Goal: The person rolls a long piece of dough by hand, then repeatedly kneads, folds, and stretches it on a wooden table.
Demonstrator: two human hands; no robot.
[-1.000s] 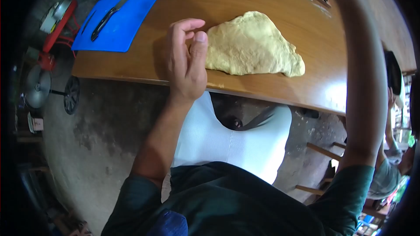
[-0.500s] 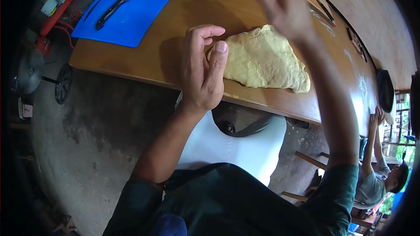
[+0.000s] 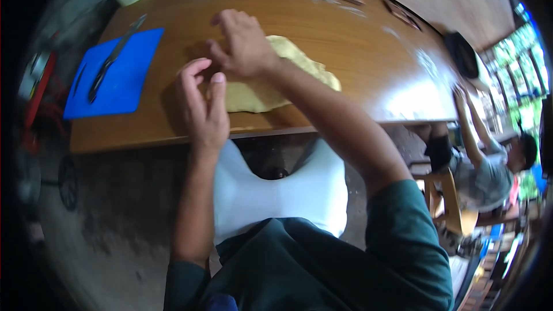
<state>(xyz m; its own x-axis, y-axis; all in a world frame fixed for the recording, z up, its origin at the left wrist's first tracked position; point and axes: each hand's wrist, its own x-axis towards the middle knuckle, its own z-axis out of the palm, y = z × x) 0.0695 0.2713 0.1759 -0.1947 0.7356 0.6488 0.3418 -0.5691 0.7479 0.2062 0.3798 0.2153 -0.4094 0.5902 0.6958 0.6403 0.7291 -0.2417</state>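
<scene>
- The left hand (image 3: 201, 109) has its thumb standing apart from the bent index finger, so there is a gap between them; no thing is seen in this gap.
- The left hand is beside the left end of the dough (image 3: 253, 98), at the table's near edge; whether its skin touches the dough, I cannot tell.
- The left forearm goes almost straight forward from the sleeve, with the hand turned on its side and the thumb toward the dough.
- The right hand (image 3: 245, 46) has loosely bent fingers, a little separated, and the thumb away from them; it holds nothing that can be seen.
- The right hand is above the far left part of the dough, back of the hand up; contact is not clear from this view.
- The right forearm crosses diagonally over the dough, from the lower right toward the upper left.
- The dough lies on the wooden table (image 3: 368, 75), close to its near edge, to the right of the blue cutting board (image 3: 129, 83) with the knife (image 3: 108, 68).
</scene>
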